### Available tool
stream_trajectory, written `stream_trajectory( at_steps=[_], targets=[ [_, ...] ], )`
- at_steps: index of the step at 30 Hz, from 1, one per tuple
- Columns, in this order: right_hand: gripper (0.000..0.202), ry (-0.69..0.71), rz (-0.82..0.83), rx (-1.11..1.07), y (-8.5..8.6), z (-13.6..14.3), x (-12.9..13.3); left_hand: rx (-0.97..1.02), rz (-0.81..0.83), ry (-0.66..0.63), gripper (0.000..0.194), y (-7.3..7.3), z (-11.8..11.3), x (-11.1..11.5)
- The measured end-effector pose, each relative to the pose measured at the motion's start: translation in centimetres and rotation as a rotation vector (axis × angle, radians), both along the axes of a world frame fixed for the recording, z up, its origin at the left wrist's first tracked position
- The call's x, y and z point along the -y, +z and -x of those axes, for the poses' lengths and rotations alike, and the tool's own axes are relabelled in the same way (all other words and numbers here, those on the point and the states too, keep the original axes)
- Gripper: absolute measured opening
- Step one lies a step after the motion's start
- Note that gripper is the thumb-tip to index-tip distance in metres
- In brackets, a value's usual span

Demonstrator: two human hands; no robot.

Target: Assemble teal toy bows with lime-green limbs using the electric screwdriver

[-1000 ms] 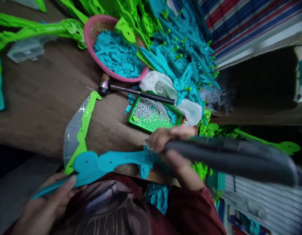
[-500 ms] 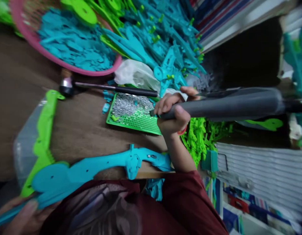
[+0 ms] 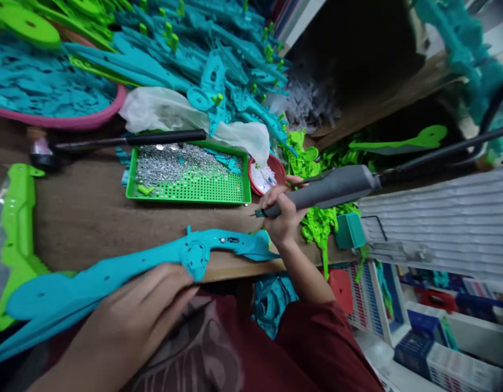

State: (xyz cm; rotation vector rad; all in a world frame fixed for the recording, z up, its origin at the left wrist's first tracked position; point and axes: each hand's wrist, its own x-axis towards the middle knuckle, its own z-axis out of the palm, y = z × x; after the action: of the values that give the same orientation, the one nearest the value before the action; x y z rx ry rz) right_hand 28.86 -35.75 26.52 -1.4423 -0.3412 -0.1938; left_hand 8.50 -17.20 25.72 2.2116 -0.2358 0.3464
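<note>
A long blue plastic part [image 3: 124, 267], with a rounded hub near its middle, lies along the table's near edge. My left hand [image 3: 141, 307] rests against its near side, fingers together by the hub; the thumb is hidden. My right hand [image 3: 282, 218] is closed around a grey electric screwdriver [image 3: 337, 188], whose bit points left, above the table and apart from the part. A small metal piece shows in a slot at the part's right end. Behind it stands a green perforated tray [image 3: 210, 190] holding many small silvery pieces.
A hammer [image 3: 96, 142] lies behind the tray's left side. A red basket [image 3: 283, 173] holds white pieces. Blue parts are heaped at the back [image 3: 219, 49], beside a pink basket [image 3: 92, 117]. Green parts [image 3: 320, 220] pile up at right; another green part [image 3: 20, 218] lies at left.
My left hand has moved from the blue part's left end toward its hub. My right hand has lowered the screwdriver closer to the part's right end. The camera view has shifted right.
</note>
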Motion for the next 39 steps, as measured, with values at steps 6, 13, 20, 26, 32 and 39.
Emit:
stream_trajectory(
  at_steps=[6, 13, 20, 26, 32, 39],
  targets=[
    [0.03, 0.158, -0.179, -0.021, -0.1, 3.0, 0.3, -0.115, -0.531, -0.166, 0.02, -1.3, -8.7, 3.3],
    [0.033, 0.309, -0.238, -0.12, -0.7, 4.0, 1.0, -0.24, -0.297, -0.274, 0.022, -2.5, -9.9, 2.5],
    [0.032, 0.296, -0.301, 0.005, 1.9, 2.6, -0.3, -0.309, -0.342, -0.291, 0.02, -2.2, -9.8, 2.8],
    [0.03, 0.222, -0.359, 0.066, 3.2, -2.5, -4.6, -0.163, -0.251, -0.052, 0.022, -0.3, -11.7, 1.1],
    [0.034, 0.247, -0.386, 0.031, 1.9, -5.6, -9.3, -0.043, -0.341, -0.041, 0.022, -0.1, -16.4, -1.2],
    [0.036, 0.157, -0.227, 0.006, 2.7, -4.1, -6.2, -0.146, -0.442, 0.101, 0.029, 0.0, -17.0, -4.3]
  ],
)
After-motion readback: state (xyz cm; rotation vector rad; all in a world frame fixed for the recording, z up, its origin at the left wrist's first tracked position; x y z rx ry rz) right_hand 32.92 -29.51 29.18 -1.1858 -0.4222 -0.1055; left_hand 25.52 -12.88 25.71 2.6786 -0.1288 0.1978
